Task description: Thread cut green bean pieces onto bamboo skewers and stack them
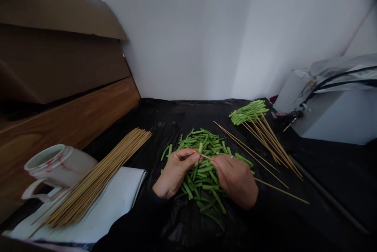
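Observation:
Between thumb and fingers, my left hand [173, 171] pinches a short green stem piece [200, 149], held upright. My right hand [235, 179] grips a thin bamboo skewer [279, 190]; its front end reaches the stem piece and its back end sticks out to the right. Whether the tip has gone through the stem is hidden by my fingers. Beneath both hands lies a loose pile of cut green stems [210, 181]. At the back right, finished-looking rows of skewered stems [249, 111] lie side by side, their bare sticks pointing toward me.
On the left, a thick bundle of bamboo skewers [103, 177] rests across a folded white cloth [123, 197] beside a mug [67, 165]. Loose skewers [250, 151] lie right of the pile. Black plastic sheeting [165, 116] covers the table. A cardboard box [59, 59] and a grey box [335, 114] flank it.

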`<state>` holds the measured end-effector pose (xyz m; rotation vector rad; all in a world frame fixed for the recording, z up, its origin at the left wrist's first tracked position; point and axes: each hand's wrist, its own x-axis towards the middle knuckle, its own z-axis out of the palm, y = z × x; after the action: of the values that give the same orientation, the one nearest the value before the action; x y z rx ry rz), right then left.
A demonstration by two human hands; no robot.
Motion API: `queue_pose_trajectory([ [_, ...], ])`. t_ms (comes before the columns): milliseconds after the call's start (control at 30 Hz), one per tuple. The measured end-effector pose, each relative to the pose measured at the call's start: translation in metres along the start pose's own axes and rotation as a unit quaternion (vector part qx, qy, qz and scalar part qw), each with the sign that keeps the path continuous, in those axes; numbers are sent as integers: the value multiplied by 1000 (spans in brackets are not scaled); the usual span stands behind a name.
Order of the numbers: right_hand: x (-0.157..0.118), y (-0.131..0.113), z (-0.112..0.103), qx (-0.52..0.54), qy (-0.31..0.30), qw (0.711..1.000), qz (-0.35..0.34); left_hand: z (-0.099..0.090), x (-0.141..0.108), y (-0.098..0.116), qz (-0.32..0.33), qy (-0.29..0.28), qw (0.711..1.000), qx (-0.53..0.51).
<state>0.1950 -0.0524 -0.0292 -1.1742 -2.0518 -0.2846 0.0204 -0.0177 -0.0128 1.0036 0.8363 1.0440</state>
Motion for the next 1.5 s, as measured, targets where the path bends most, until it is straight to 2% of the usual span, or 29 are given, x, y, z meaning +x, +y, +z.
queue_pose_trajectory([
  [133,0,-3,2,2,-15,1000,-5,1,0,-3,16,-13,999,41],
  [367,3,1,-1,-39,-3,999,-19,2,2,-1,34,5,996,84],
  [533,6,16,-8,-75,12,997,9,-1,3,-2,77,28,978,193],
  [600,6,20,-9,-83,9,996,13,-3,3,-3,117,18,954,275],
  [767,6,21,-10,-91,3,996,11,-3,-1,-6,208,-39,866,453],
  [933,7,18,-10,-82,6,997,11,-4,-3,-10,253,-27,792,554],
  [1000,7,17,-11,-81,6,997,9,-4,-4,-11,253,-21,776,578],
  [1167,8,15,-10,-82,2,997,8,-4,-3,-9,218,-4,768,602],
  [1300,7,15,-9,-76,2,997,9,-3,-3,-8,201,-12,772,603],
  [1400,7,15,-9,-74,-2,997,10,-2,-4,-10,221,-27,767,602],
  [1500,7,15,-10,-78,-4,997,13,0,-4,-12,263,-74,761,588],
])
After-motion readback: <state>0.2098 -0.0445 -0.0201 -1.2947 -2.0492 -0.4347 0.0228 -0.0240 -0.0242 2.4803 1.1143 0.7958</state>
